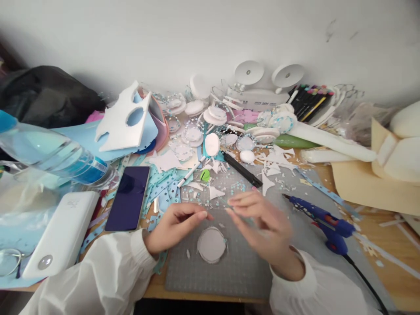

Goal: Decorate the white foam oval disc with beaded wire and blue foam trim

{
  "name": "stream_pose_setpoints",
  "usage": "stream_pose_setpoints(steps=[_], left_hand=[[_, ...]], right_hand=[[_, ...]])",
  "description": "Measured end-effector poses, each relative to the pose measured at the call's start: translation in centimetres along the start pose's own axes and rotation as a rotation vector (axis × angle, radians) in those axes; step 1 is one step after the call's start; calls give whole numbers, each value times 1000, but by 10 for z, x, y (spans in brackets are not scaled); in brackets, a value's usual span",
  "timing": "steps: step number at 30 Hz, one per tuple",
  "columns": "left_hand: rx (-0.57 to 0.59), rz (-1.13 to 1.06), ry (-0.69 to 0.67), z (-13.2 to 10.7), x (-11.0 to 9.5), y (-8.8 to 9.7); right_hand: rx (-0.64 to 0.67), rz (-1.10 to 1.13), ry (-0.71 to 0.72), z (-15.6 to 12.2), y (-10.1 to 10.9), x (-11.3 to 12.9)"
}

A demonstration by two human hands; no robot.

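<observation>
My left hand [175,225] hovers over the grey cutting mat [236,271], its fingers curled in a pinch, and what it grips is too small to name. My right hand [259,218] is beside it, blurred by motion, fingers partly stretched toward the left hand's fingertips. A thin pale strip seems to run between the two hands. Just below them on the mat lies a round white disc [211,244] with a clear rim. Both arms wear white sleeves.
A blue glue gun [323,221] lies right of the mat, its cord trailing to the front edge. A dark phone [129,197], a white power bank [62,238] and a water bottle [49,153] sit left. Paper scraps, white discs, a black pen [243,169] and markers crowd the back.
</observation>
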State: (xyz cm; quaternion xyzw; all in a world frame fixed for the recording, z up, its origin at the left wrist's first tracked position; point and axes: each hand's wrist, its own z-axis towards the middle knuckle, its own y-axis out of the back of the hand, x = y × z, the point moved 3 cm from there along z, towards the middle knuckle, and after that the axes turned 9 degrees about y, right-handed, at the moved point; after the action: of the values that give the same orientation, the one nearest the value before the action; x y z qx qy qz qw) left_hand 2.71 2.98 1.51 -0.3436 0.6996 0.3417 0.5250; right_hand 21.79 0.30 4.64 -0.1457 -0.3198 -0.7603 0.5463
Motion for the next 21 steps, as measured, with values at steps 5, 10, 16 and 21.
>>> stream_pose_setpoints(steps=[5, 10, 16, 21], left_hand=[[91, -182, 70, 0, 10, -2], [98, -246, 98, -2, 17, -3], [65, -257, 55, -5, 19, -1], [23, -327, 66, -3, 24, 2]], right_hand=[[314, -245, 528, 0, -30, 34], [369, -366, 539, -7, -47, 45], [305, -375, 182, -40, -8, 42], [-46, -701, -332, -126, 74, 17]])
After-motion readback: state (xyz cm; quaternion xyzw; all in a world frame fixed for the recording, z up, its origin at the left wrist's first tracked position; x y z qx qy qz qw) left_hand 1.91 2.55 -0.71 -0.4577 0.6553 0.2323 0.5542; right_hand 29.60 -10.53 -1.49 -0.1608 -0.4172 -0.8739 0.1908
